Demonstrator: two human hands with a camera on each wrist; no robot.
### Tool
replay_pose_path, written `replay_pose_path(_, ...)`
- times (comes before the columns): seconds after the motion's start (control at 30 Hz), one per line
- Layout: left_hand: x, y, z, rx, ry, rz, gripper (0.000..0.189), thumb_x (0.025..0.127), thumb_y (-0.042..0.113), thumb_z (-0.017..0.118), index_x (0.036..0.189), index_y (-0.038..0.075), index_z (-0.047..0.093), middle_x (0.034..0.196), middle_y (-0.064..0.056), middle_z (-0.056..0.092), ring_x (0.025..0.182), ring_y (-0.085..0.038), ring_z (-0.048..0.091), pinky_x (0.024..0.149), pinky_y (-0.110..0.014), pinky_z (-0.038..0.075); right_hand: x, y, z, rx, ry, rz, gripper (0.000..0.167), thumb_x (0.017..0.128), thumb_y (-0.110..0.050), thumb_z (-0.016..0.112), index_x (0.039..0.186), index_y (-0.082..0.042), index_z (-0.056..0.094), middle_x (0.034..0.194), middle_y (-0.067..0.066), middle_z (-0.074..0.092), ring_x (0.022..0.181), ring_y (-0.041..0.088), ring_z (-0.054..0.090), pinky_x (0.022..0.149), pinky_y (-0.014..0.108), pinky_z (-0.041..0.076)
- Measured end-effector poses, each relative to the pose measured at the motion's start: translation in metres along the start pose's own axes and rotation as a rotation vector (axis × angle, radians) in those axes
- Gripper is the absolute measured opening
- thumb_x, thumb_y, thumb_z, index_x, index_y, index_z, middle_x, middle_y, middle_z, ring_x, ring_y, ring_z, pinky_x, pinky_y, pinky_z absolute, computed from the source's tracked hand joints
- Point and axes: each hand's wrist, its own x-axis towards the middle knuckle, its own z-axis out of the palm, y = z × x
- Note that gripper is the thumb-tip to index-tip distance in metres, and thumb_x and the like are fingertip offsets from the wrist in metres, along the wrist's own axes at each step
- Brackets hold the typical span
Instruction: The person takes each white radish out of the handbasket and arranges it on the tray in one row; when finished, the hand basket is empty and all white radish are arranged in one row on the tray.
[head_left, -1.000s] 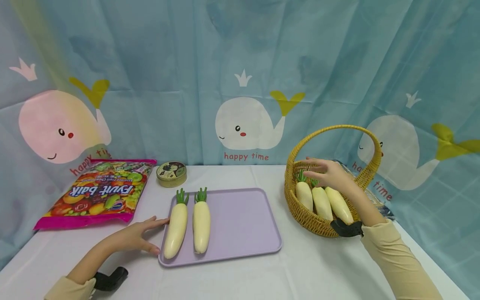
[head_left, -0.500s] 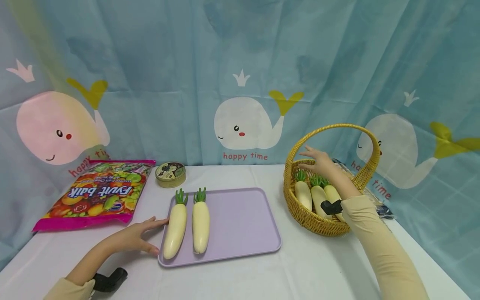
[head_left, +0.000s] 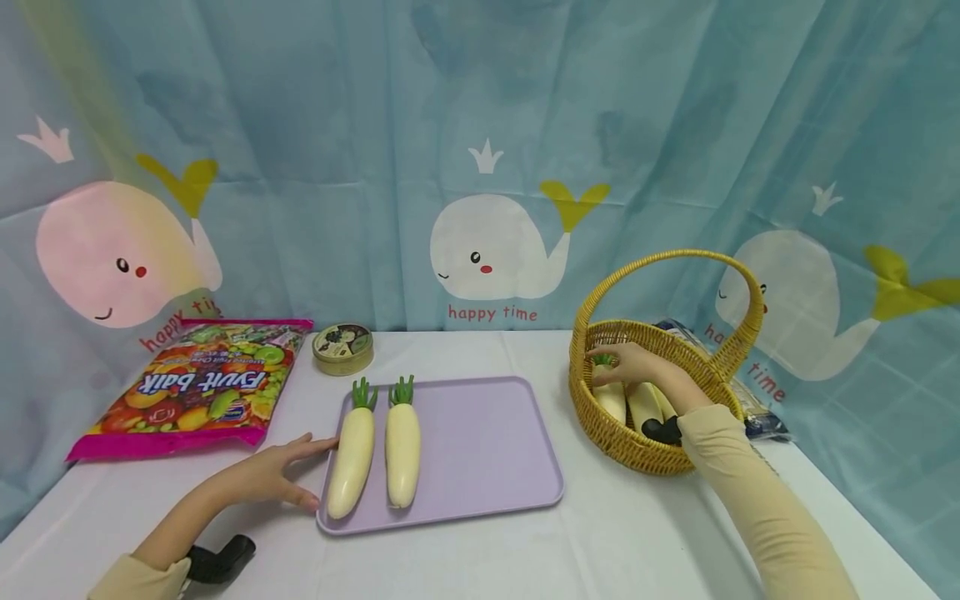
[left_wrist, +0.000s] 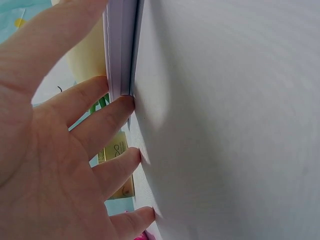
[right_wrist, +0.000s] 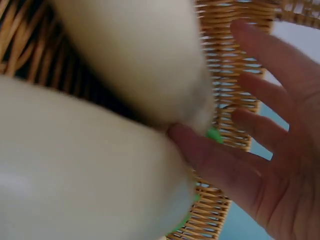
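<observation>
In the head view two white radishes, the left one (head_left: 352, 463) and the right one (head_left: 403, 455), lie side by side on a lilac tray (head_left: 487, 450). My left hand (head_left: 270, 473) rests at the tray's left edge with fingers spread; the left wrist view shows fingertips touching the tray rim (left_wrist: 120, 50). Over at the right, my right hand (head_left: 636, 367) reaches into a wicker basket (head_left: 637, 450) above the leafy end of its leftmost radish (head_left: 611, 402). In the right wrist view the thumb dips between two radishes, while the other fingers stand apart from them.
A pink-edged candy bag (head_left: 202, 383) lies at the back left, with a round tin (head_left: 342, 348) beside it. The basket's tall handle (head_left: 675, 254) arches above the right hand. Behind the basket lies a dark packet (head_left: 761, 417). A whale-print curtain (head_left: 337, 167) hangs behind the table.
My right hand rose slightly above the basket, then lowered into it over the leftmost radish's leaves. The left hand, tray and radishes on it have stayed put.
</observation>
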Motion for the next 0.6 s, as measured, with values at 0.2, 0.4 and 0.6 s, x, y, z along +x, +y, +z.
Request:
replay_pose_path(0.2,-0.0006,-0.0009,-0.0004,-0.004,-0.003,0.004,0.082,0.068,0.034,0.075,0.133,0.000,0.039,0.130,-0.042,0.020,0.114,-0.060,0.022,0.082,-0.069,0.025,0.0044,-0.0032,0.0060,-0.088,-0.004,-0.012,0.056,0.080,-0.026,0.067,0.127,-0.001,0.048,0.137,0.028,0.026,0.118,0.046,0.032,0.087,0.048,0.039)
replay_pose_path(0.4,-0.0015,-0.0009,-0.0012,0.011,-0.002,0.021,0.080,0.069,0.033,0.075,0.132,-0.001,0.039,0.129,-0.043,0.021,0.113,-0.061,0.022,0.081,-0.069,0.026,0.0047,-0.0053,0.0087,-0.046,-0.048,0.047,0.057,0.079,-0.024,0.067,0.128,-0.003,0.048,0.139,0.027,0.024,0.093,0.036,0.053,0.059,0.031,0.047)
replay_pose_path(0.6,-0.0020,0.0012,-0.0011,-0.006,-0.005,0.018,0.080,0.069,0.033,0.074,0.132,-0.002,0.039,0.130,-0.043,0.020,0.113,-0.061,0.022,0.082,-0.069,0.026,0.0053,-0.0039,0.0100,-0.041,-0.077,0.053,0.051,0.080,-0.021,0.066,0.125,-0.002,0.051,0.136,0.028,0.029,0.058,0.016,0.053,0.051,0.028,0.046)
